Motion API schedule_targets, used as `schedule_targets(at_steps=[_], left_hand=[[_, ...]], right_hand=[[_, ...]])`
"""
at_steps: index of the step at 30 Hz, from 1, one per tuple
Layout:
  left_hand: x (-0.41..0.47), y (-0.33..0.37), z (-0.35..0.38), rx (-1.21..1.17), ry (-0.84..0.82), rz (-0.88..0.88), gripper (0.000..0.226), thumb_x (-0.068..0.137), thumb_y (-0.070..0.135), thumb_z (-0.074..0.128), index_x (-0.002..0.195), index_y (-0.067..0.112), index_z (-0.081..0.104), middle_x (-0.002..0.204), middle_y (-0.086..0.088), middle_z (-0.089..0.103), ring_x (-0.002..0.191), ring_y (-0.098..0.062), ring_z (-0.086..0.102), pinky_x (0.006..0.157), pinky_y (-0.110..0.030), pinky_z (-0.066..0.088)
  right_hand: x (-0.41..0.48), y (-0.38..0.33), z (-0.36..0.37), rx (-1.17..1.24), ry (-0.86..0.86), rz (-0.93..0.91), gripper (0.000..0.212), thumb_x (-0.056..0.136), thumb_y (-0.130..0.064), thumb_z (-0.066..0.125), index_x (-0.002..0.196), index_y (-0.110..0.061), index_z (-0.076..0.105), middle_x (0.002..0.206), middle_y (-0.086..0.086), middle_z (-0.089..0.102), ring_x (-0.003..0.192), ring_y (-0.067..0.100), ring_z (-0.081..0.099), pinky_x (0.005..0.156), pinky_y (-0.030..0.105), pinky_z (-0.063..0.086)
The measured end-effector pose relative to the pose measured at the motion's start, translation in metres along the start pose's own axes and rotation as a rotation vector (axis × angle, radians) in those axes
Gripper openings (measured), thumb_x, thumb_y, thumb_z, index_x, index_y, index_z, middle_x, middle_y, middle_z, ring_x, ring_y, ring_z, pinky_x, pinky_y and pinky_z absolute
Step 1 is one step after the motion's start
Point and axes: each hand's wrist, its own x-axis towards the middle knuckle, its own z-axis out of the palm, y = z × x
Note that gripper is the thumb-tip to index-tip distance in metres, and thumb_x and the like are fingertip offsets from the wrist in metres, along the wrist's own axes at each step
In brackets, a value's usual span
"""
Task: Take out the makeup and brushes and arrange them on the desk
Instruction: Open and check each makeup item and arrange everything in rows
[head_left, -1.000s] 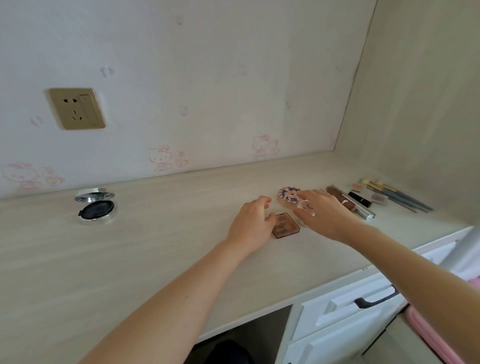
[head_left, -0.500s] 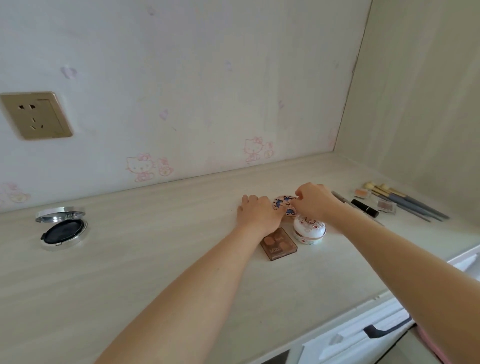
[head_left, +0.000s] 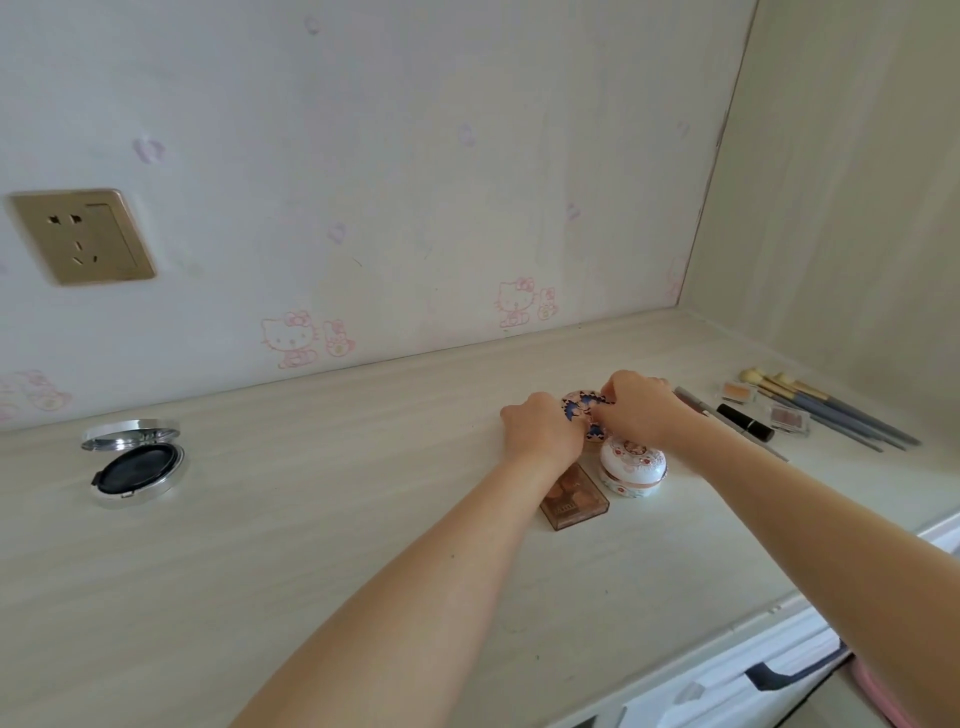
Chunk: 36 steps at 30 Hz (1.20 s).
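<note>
Nearest to us, at the bottom right, the white drawer front with its dark handle is running off the edge, and a pink strip beside it is too cut off to name. Both forearms are reaching out over the pale counter. The left wrist is covering the far corner of a clear brown palette, which is lying flat. Just right of it a white domed jar with a floral lid is sitting upright below the right wrist.

Now the hands: the left hand and right hand are meeting over a round patterned compact. We are seeing knuckles only, the fingertips are tucked out of sight, but each grip is curling round the compact's rim, left on its left side and right on its far right side. The compact is lying between the two hands, low on the counter just beyond the palette and jar. It is showing pink with dark blue shapes, and much of it is hidden.

Further right, a slim grey pencil, a black lipstick, two small clear pans and a row of brushes are lying side by side. Well apart on the left, an open silver compact is showing a black puff.
</note>
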Motion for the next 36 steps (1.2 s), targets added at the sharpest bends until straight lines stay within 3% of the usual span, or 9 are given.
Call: schedule_targets(at_steps=[3,5,8,12,18,22,25,30,36], left_hand=[[-0.001,0.001,0.004,-0.102,0.038,-0.013,0.031,0.087,0.025,0.063,0.112,0.009,0.059,0.112,-0.015,0.059,0.115,-0.027,0.044,0.071,-0.028,0.039],[-0.003,0.002,0.005,-0.149,0.069,0.008,0.03,0.085,0.02,0.064,0.112,0.009,0.057,0.113,-0.013,0.058,0.107,-0.025,0.05,0.071,-0.028,0.041],[-0.009,0.003,0.004,-0.238,0.095,0.03,0.036,0.084,0.012,0.067,0.117,0.015,0.052,0.119,-0.009,0.052,0.093,-0.015,0.045,0.071,-0.022,0.036],[-0.015,-0.001,-0.002,-0.377,0.204,0.122,0.034,0.076,0.005,0.072,0.102,0.022,0.056,0.104,-0.003,0.062,0.106,-0.019,0.055,0.073,-0.02,0.045],[-0.03,0.002,-0.036,-0.543,0.261,0.274,0.029,0.08,0.003,0.07,0.104,0.016,0.061,0.097,0.01,0.062,0.092,-0.003,0.056,0.071,-0.004,0.039],[-0.044,-0.003,-0.067,-0.636,0.242,0.323,0.029,0.081,0.002,0.069,0.104,0.017,0.06,0.103,0.005,0.065,0.086,0.005,0.059,0.077,-0.015,0.052],[-0.06,-0.016,-0.09,-0.722,0.198,0.285,0.034,0.081,0.004,0.071,0.11,0.018,0.061,0.108,0.003,0.064,0.089,-0.01,0.066,0.081,-0.033,0.058],[-0.095,-0.041,-0.131,-0.794,0.162,0.256,0.035,0.085,0.004,0.068,0.118,0.013,0.062,0.109,-0.002,0.065,0.091,-0.013,0.068,0.074,-0.027,0.059],[-0.139,-0.084,-0.174,-0.893,0.086,0.192,0.044,0.08,0.01,0.074,0.122,0.018,0.06,0.11,-0.008,0.069,0.096,-0.022,0.07,0.086,-0.036,0.056]], right_hand=[[-0.007,0.0,-0.005,0.155,0.033,0.019,0.017,0.09,-0.022,0.051,0.097,-0.007,0.049,0.086,0.011,0.057,0.08,0.027,0.055,0.053,0.028,0.037],[-0.012,0.001,-0.007,0.241,0.051,0.02,0.022,0.091,-0.02,0.054,0.108,-0.009,0.045,0.093,0.01,0.055,0.079,0.023,0.053,0.05,0.025,0.036],[-0.015,0.007,-0.011,0.406,0.086,0.005,0.03,0.087,-0.018,0.064,0.111,-0.011,0.047,0.101,0.009,0.058,0.087,0.024,0.058,0.059,0.027,0.044],[-0.022,0.013,-0.023,0.48,0.105,-0.062,0.037,0.078,-0.019,0.076,0.104,-0.015,0.05,0.101,0.003,0.059,0.091,0.021,0.06,0.069,0.031,0.048],[-0.037,-0.006,-0.039,0.665,0.195,-0.155,0.035,0.078,-0.011,0.074,0.104,-0.018,0.052,0.104,0.008,0.062,0.088,0.025,0.066,0.079,0.047,0.056],[-0.054,-0.031,-0.048,0.732,0.174,-0.24,0.035,0.082,-0.01,0.069,0.111,-0.024,0.056,0.104,0.008,0.062,0.085,0.024,0.067,0.073,0.042,0.059],[-0.07,-0.052,-0.048,0.813,0.16,-0.244,0.033,0.084,-0.012,0.069,0.112,-0.023,0.058,0.103,0.005,0.061,0.085,0.022,0.068,0.07,0.037,0.06],[-0.105,-0.09,-0.041,1.004,0.065,-0.239,0.027,0.085,-0.01,0.068,0.11,-0.016,0.06,0.1,0.003,0.065,0.08,0.016,0.07,0.067,0.03,0.06],[-0.137,-0.131,-0.02,1.294,-0.198,-0.213,0.027,0.087,-0.01,0.066,0.113,-0.011,0.06,0.103,0.012,0.069,0.083,0.022,0.072,0.069,0.031,0.058]])
